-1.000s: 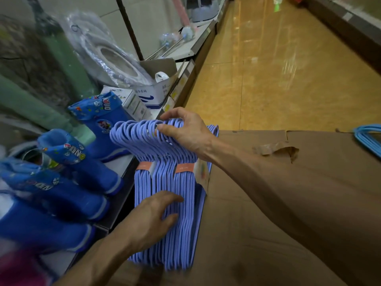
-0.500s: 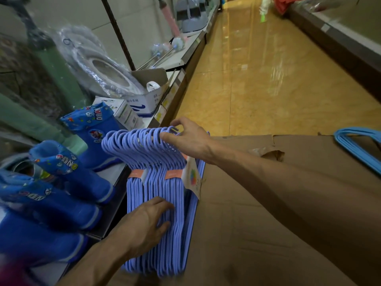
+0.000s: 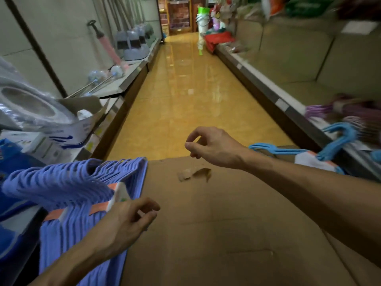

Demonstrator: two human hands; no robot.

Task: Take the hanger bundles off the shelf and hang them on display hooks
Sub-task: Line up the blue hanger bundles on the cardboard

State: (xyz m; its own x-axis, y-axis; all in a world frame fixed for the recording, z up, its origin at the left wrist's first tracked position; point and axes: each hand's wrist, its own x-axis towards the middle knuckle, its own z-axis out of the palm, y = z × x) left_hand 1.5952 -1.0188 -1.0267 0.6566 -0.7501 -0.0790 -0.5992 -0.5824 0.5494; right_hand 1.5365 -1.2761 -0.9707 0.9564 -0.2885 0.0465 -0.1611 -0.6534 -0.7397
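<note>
A bundle of lilac-blue hangers (image 3: 68,186) with orange bands lies at the left edge of a big cardboard box (image 3: 216,223), its hooks pointing away from me. My left hand (image 3: 132,219) hovers just right of the bundle, fingers loosely curled, holding nothing. My right hand (image 3: 208,145) hangs over the far edge of the box, fingers loosely curled and empty. A bright blue hanger bundle (image 3: 309,149) lies at the right, beside the right-hand shelf. Purple hanger bundles (image 3: 338,112) rest on that shelf.
Blue children's boots (image 3: 8,162), a white box (image 3: 68,131) and a plastic-wrapped item (image 3: 26,104) crowd the left shelf. Brushes and dustpans (image 3: 134,44) stand farther along it. A shiny yellow aisle floor (image 3: 185,89) runs ahead between the two shelf rows.
Both hands have let go of the lilac-blue bundle; the right hand lifted away to the right over the box. My view swung up and right along the aisle.
</note>
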